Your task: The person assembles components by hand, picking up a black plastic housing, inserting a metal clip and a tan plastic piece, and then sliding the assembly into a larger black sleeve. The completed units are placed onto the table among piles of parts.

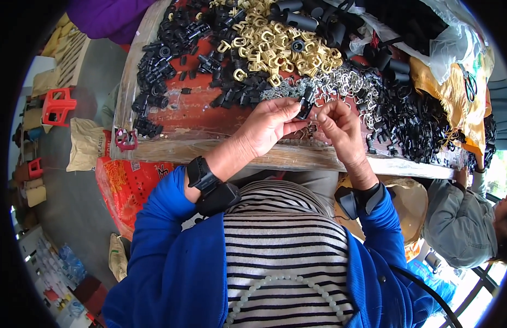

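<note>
Left hand (270,124) pinches a small black fitting (305,104) between thumb and fingers, above the near edge of the red-topped table (193,109). Right hand (341,130) is just beside it, thumb and fingertips drawn together; whether they grip a small piece cannot be told. The fitting is compact, dark and glossy, tilted slightly from upright; its finer details are too small to read.

Containers: a yellow-orange sack (453,101) lies at the table's right, clear plastic sheeting (456,49) beyond it; at left, a tan paper sack (85,143) stands near a red patterned bag (130,191). Their contents are hidden.

Beyond the hands, silver clips (368,93) border a heap of gold-coloured loops (286,49); black cylinders (302,22) lie farther back. Black fittings (160,63) crowd the left edge, and small black pieces (417,123) cover the right. A red stool (59,106) stands on the floor at left. A co-worker in a grey jacket (464,221) sits at right; a purple sleeve (108,19) shows at upper left.
</note>
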A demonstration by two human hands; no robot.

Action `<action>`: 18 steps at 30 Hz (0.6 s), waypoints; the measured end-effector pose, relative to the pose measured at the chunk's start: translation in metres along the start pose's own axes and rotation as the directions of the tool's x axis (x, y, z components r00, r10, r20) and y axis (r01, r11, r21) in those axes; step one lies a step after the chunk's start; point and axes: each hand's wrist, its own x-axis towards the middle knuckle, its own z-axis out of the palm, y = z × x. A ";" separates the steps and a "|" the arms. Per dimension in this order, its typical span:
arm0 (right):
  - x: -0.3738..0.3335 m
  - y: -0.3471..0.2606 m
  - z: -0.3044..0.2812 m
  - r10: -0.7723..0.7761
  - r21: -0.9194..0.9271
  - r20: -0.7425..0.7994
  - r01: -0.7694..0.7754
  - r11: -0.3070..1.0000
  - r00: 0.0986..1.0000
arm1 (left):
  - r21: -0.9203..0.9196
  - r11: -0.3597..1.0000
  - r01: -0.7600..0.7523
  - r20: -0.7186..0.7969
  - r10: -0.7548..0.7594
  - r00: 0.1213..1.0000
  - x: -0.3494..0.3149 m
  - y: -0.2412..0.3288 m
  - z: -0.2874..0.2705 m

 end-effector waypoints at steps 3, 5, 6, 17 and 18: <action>-0.006 0.009 0.005 -0.098 -0.167 0.004 0.097 0.981 0.995 | 0.022 0.997 -0.076 0.009 0.076 0.997 -0.005 -0.002 0.003; -0.012 0.011 0.006 -0.152 -0.252 0.012 0.150 0.956 0.988 | 0.025 0.995 -0.093 -0.003 0.093 0.996 -0.010 -0.006 0.004; -0.015 0.011 0.006 -0.147 -0.253 0.008 0.144 0.957 0.989 | 0.027 0.994 -0.103 -0.021 0.103 0.994 -0.013 -0.008 0.005; -0.036 -0.037 0.008 -0.578 -0.643 0.311 0.615 0.457 0.754 | -0.049 0.997 0.066 0.023 -0.065 0.998 -0.043 -0.008 0.014; -0.037 -0.041 0.011 -0.566 -0.679 0.370 0.630 0.376 0.737 | -0.023 0.997 0.076 0.050 -0.075 0.996 -0.043 -0.008 0.013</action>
